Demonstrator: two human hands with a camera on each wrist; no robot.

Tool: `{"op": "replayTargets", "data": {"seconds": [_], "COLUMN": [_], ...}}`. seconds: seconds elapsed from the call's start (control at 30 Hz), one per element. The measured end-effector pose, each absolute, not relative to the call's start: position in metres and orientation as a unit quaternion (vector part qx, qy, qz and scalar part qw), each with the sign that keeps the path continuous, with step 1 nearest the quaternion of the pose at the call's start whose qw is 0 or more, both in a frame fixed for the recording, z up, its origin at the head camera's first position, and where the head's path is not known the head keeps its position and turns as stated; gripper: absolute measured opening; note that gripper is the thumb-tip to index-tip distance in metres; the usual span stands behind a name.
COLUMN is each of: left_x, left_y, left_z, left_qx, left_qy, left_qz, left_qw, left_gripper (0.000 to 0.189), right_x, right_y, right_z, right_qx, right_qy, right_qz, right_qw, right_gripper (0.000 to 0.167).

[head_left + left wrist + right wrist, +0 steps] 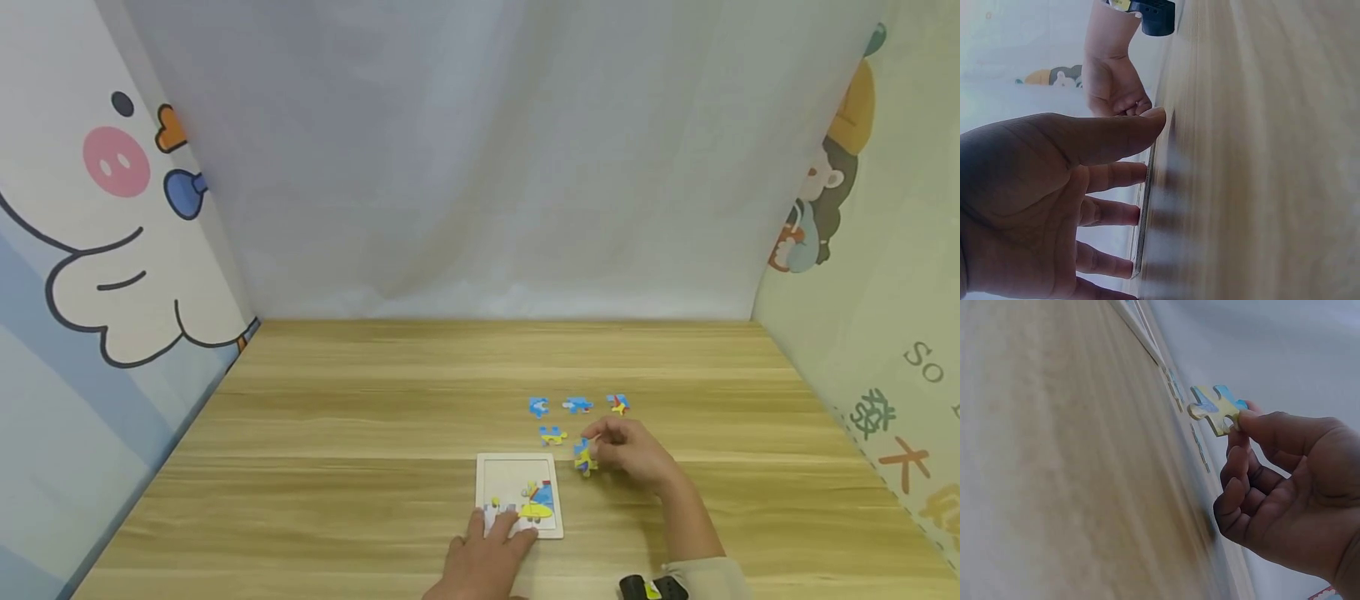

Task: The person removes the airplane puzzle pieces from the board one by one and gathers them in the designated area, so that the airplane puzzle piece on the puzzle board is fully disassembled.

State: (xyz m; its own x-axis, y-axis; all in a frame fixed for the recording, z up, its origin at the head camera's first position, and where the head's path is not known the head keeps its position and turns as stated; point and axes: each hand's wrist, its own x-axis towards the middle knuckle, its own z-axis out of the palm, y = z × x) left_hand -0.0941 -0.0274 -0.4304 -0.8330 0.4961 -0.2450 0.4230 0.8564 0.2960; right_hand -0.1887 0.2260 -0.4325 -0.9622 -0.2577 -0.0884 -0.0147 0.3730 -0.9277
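Observation:
My right hand (630, 452) pinches a jigsaw puzzle piece (1216, 411) by one edge between thumb and forefinger. Blue and yellow show on that piece, and the right wrist view has it raised off the table. A square puzzle frame (557, 500) lies just to its left, with joined pieces (537, 510) along its lower part, a yellow shape among them. My left hand (486, 560) rests with spread fingers on the frame's lower edge and covers part of it. In the left wrist view, the fingertips (1124, 212) touch the frame's rim.
Several loose puzzle pieces lie beyond the frame: a blue one (538, 407), another blue one (577, 405), a blue, red and yellow one (618, 404) and a blue-yellow one (552, 436). A wood-grain table (337, 467) meets a pale curtain (480, 167) at the back.

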Motion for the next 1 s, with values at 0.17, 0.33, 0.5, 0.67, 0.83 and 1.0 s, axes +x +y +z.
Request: {"op": "replayTargets", "data": {"seconds": [0.17, 0.33, 0.5, 0.67, 0.83, 1.0], "left_x": [-0.094, -0.094, -0.094, -0.095, -0.095, -0.096], "left_y": [-0.027, -0.029, -0.028, -0.027, -0.027, -0.027], "left_z": [-0.431, -0.431, -0.431, -0.432, -0.432, -0.431], "left_qx": [0.240, 0.240, 0.241, 0.240, 0.238, 0.238], "left_qy": [0.950, 0.951, 0.950, 0.949, 0.949, 0.946], "left_qz": [0.119, 0.118, 0.123, 0.120, 0.125, 0.141], "left_qw": [0.163, 0.157, 0.159, 0.165, 0.166, 0.170], "left_gripper": [0.067, 0.067, 0.067, 0.067, 0.065, 0.065], "right_x": [-0.194, -0.203, -0.211, -0.219, -0.224, -0.228], "right_y": [0.233, 0.235, 0.235, 0.235, 0.235, 0.232], "right_z": [-0.436, -0.438, -0.438, -0.439, -0.439, -0.442], "right_qx": [-0.069, -0.054, -0.024, -0.018, -0.021, -0.009], "right_qy": [0.815, 0.812, 0.810, 0.819, 0.828, 0.838], "right_qz": [-0.565, -0.570, -0.575, -0.562, -0.549, -0.537], "right_qw": [0.114, 0.109, 0.113, 0.116, 0.113, 0.098], "right_gripper": [0.022, 0.021, 0.022, 0.023, 0.023, 0.022]}}
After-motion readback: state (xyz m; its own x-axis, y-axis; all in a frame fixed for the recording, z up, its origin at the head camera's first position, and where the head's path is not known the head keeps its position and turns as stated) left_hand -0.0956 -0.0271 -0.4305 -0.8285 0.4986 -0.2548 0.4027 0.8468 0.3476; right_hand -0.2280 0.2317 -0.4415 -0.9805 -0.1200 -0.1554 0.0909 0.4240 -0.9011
